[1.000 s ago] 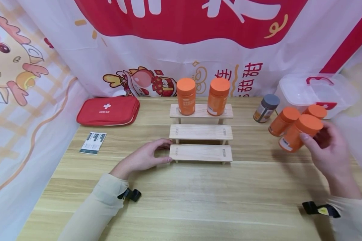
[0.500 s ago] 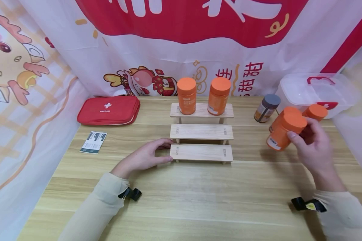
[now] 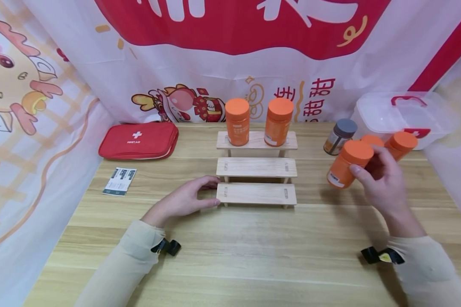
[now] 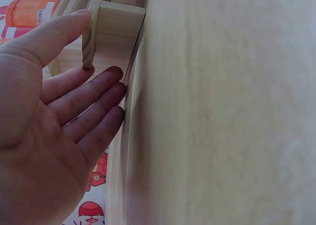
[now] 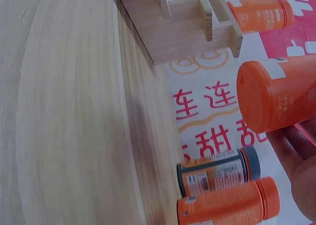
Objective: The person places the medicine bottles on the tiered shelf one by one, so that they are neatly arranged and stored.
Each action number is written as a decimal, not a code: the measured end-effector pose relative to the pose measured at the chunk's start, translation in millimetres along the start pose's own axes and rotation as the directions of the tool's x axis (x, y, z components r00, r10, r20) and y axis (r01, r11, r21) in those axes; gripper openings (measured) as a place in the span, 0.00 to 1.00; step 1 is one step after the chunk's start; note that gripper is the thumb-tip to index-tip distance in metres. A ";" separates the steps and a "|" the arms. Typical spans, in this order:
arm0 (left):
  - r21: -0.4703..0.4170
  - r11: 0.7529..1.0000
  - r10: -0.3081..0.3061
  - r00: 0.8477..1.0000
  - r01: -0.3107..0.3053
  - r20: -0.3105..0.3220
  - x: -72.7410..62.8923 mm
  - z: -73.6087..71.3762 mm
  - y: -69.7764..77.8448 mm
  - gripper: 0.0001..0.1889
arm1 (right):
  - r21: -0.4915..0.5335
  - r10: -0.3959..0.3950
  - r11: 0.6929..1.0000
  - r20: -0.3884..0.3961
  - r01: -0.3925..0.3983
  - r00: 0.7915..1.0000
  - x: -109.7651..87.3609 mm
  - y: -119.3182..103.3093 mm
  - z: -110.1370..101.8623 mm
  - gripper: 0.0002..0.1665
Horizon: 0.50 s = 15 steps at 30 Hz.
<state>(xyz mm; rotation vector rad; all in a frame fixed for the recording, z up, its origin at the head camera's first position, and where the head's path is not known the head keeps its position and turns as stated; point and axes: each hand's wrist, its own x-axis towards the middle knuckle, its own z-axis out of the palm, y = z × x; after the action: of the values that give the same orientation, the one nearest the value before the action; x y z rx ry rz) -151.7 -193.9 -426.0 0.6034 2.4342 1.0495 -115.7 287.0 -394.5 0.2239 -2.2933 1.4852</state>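
Observation:
My right hand (image 3: 386, 183) grips an orange bottle (image 3: 347, 164) by its side, lifted off the table; in the right wrist view that bottle (image 5: 276, 94) shows its base and label. My left hand (image 3: 184, 198) lies at the left end of a three-step wooden rack (image 3: 255, 194), fingers extended, thumb by the lowest step. The left wrist view shows its fingers (image 4: 89, 94) beside the rack's end. Two orange bottles, one on the left (image 3: 237, 122) and one on the right (image 3: 278, 122), stand on the top step. Behind my right hand are two more orange bottles, one (image 3: 401, 144) partly covered.
A grey-capped bottle (image 3: 339, 136) stands right of the rack, before a clear plastic box (image 3: 403, 115) with a red handle. At the left lie a red first-aid pouch (image 3: 138, 140) and a printed card (image 3: 119, 181). A printed cloth (image 3: 199, 68) hangs behind the table.
My right hand has carried the orange bottle left, toward the rack, away from the bottles at the right. My left hand has stayed at the rack's end.

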 end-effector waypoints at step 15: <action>0.010 1.000 -0.010 1.000 0.010 -0.003 0.3 0.0 0.4 0.33 | 0.048 0.010 0.999 0.071 -0.013 0.997 4.8 -17.8 29.6 0.32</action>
<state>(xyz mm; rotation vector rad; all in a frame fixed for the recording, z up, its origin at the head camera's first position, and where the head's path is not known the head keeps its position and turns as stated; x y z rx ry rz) -151.8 -193.5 -425.7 0.5924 2.4434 1.0357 -121.2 253.2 -388.2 0.2814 -2.3188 1.5631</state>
